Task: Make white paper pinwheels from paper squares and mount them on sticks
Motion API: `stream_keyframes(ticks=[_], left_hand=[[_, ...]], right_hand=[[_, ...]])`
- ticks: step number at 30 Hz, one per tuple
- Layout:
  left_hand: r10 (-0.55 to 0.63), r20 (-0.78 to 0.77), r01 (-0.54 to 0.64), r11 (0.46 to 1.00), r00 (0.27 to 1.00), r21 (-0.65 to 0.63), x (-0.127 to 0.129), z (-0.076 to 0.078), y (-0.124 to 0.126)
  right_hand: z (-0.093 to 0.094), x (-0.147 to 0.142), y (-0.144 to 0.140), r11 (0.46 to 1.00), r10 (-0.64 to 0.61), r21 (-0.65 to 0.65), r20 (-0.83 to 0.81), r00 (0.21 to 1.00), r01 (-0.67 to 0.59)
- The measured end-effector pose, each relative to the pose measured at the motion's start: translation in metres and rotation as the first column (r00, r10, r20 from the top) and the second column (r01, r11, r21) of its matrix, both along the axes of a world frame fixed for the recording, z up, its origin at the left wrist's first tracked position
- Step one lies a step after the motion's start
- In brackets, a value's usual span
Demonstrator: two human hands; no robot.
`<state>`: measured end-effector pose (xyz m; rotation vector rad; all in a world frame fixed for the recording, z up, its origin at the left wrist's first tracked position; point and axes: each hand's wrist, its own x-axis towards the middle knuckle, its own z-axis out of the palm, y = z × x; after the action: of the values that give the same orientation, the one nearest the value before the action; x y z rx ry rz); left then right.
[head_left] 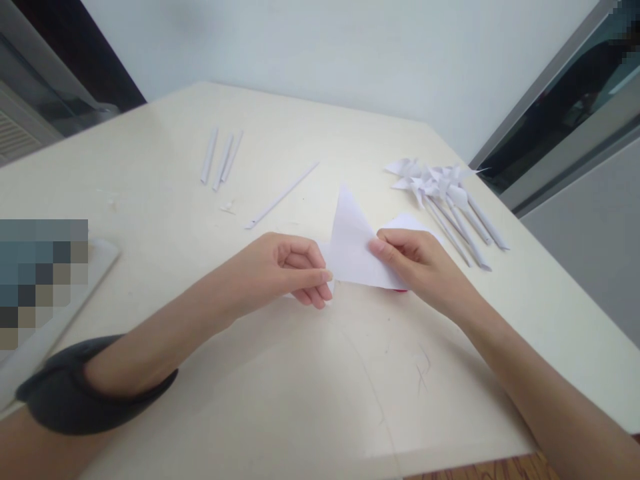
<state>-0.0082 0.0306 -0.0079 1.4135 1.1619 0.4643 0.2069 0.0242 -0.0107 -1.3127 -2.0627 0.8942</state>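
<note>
My right hand (413, 257) pinches a white sheet of paper (353, 240) between thumb and fingers at its right side. The sheet is raised over the table and shows a pointed, roughly triangular shape. At its lower left corner my left hand (300, 270) is closed, thumb and finger pinched together on the corner. More white paper (405, 221) lies behind my right hand, and another bit shows around my left fingers. A small red thing (401, 291) peeks out below the sheet, mostly hidden.
White paper pinwheels (435, 183) on rolled sticks lie in a pile at the right. A thin paper stick (283, 195) lies mid-table, with three paper rolls (209, 157) farther left. Paper scraps (229, 207) and a white tray-like edge (97, 257) are on the table (280, 400).
</note>
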Motion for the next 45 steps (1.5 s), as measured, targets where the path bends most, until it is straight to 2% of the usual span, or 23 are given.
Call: stream_keyframes(ticks=[5,9,12,14,16,19,23,29,32,34,35,37,38,39,41,43,45], left_hand=[[-0.109,0.050,0.107,0.994,0.993,0.037,0.003,-0.004,-0.001],[0.004,0.164,-0.017,0.997,0.986,0.078,0.006,-0.002,-0.004],[0.012,0.210,-0.036,0.993,0.978,0.110,0.005,0.001,-0.006],[0.015,0.140,-0.043,0.979,0.990,0.201,0.004,0.003,-0.007],[0.042,0.006,-0.041,0.953,0.999,0.301,0.004,0.006,-0.008],[0.086,-0.120,-0.031,0.917,0.989,0.398,0.006,0.009,-0.009],[0.125,-0.153,-0.027,0.853,0.980,0.522,0.009,0.006,-0.014],[0.150,-0.185,0.008,0.755,0.971,0.655,0.012,-0.003,-0.022],[0.225,-0.188,-0.016,0.680,0.956,0.733,0.008,0.000,-0.019],[0.302,-0.171,-0.063,0.633,0.938,0.772,0.002,0.004,-0.014],[0.333,-0.156,-0.094,0.625,0.930,0.775,-0.001,0.005,-0.012],[0.378,-0.111,-0.166,0.626,0.919,0.762,-0.007,0.007,-0.009],[0.388,-0.095,-0.190,0.632,0.917,0.751,-0.008,0.008,-0.008],[0.394,-0.079,-0.208,0.635,0.916,0.744,-0.008,0.007,-0.008],[0.367,-0.083,-0.196,0.659,0.927,0.726,-0.005,0.005,-0.011],[0.315,-0.093,-0.161,0.690,0.944,0.706,0.001,0.002,-0.014],[0.278,-0.100,-0.133,0.707,0.956,0.694,0.005,0.000,-0.016]], right_hand=[[0.004,0.001,0.000,0.996,0.023,0.084,0.100,0.995,-0.031],[0.003,-0.001,-0.003,0.990,0.101,0.073,0.188,0.977,-0.117],[0.000,-0.004,-0.005,0.979,0.147,0.101,0.270,0.952,-0.180],[-0.002,-0.005,-0.006,0.972,0.147,0.130,0.306,0.941,-0.194],[-0.001,-0.006,-0.007,0.969,0.131,0.161,0.311,0.941,-0.188],[0.001,-0.006,-0.009,0.974,0.076,0.190,0.227,0.971,-0.120],[0.002,-0.008,-0.011,0.988,-0.014,0.157,0.080,0.997,0.002],[0.003,-0.016,-0.017,0.983,-0.053,0.176,0.002,0.999,0.052],[0.005,-0.002,-0.005,0.988,-0.017,0.150,-0.021,1.000,0.020],[0.004,0.016,0.009,0.983,-0.067,0.170,-0.002,0.998,0.066],[0.004,0.026,0.016,0.975,-0.126,0.190,0.024,0.992,0.119],[0.005,0.041,0.027,0.883,-0.333,0.341,-0.025,0.943,0.321],[0.005,0.045,0.029,0.871,-0.351,0.346,-0.056,0.935,0.348],[0.006,0.044,0.028,0.877,-0.334,0.338,-0.081,0.939,0.342],[0.008,0.034,0.021,0.918,-0.192,0.303,-0.226,0.955,0.256],[0.010,0.018,0.010,0.963,-0.042,0.252,-0.199,0.979,0.092],[0.010,0.004,0.001,0.971,0.010,0.239,-0.112,0.994,0.017]])
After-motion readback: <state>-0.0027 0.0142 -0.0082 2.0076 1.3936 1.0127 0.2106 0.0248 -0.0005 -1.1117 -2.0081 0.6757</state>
